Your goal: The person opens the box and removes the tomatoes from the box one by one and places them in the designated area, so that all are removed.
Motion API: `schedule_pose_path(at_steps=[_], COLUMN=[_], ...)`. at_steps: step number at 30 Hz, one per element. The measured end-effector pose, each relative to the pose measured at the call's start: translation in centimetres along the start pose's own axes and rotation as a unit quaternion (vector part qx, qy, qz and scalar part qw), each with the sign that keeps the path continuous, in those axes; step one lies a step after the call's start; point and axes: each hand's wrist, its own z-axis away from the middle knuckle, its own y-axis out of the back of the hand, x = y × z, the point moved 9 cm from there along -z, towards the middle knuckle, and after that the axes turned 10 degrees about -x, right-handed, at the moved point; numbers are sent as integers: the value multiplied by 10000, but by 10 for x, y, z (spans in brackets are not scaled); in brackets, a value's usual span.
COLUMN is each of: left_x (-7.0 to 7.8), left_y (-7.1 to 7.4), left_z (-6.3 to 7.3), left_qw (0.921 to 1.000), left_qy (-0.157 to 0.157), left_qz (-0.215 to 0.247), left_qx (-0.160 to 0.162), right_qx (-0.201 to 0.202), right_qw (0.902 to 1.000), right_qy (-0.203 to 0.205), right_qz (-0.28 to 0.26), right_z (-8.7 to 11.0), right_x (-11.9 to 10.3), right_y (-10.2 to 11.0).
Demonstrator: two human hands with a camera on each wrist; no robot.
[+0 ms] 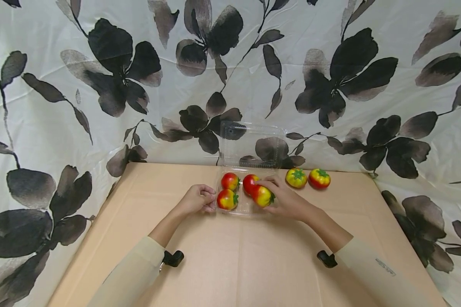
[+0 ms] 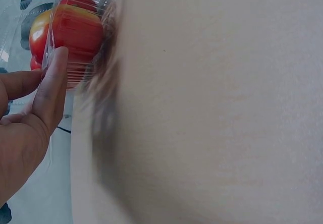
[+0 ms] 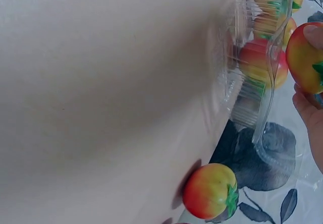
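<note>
A clear plastic clamshell box [image 1: 243,209] lies on the table with its lid [image 1: 249,147] raised at the back. Inside are a red tomato with some yellow [image 1: 229,181], another at the front left [image 1: 227,199] and a third at the back [image 1: 249,183]. My left hand [image 1: 195,199] pinches the box's left rim between thumb and finger, as the left wrist view shows. My right hand [image 1: 283,199] grips a yellow-red tomato [image 1: 262,195] with a green calyx. In the right wrist view, this held tomato [image 3: 304,62] is above the box's rim.
Two more tomatoes stand right of the box near the table's back edge: a yellowish one [image 1: 296,178] and a redder one [image 1: 319,179]. A white cloth with dark flowers [image 1: 230,76] hangs behind the tan table [image 1: 215,256].
</note>
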Motion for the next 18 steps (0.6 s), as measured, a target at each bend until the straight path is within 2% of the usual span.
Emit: schedule_pose_path(at_steps=[6,13,18], left_x=[0,0,-1], left_y=[0,0,0], left_z=[0,0,0], left_qw=[10000,10000,10000], left_qy=[-18,-3,62], left_qz=[9,-22,16], left_qx=[-14,-9,66], right_qx=[343,498,824], right_qw=[9992,9971,9943], right_qy=[-148,-509,-520], right_qz=[-121,-275,-443], right_z=[10,22,34], right_x=[6,18,29], right_y=[9,17,26])
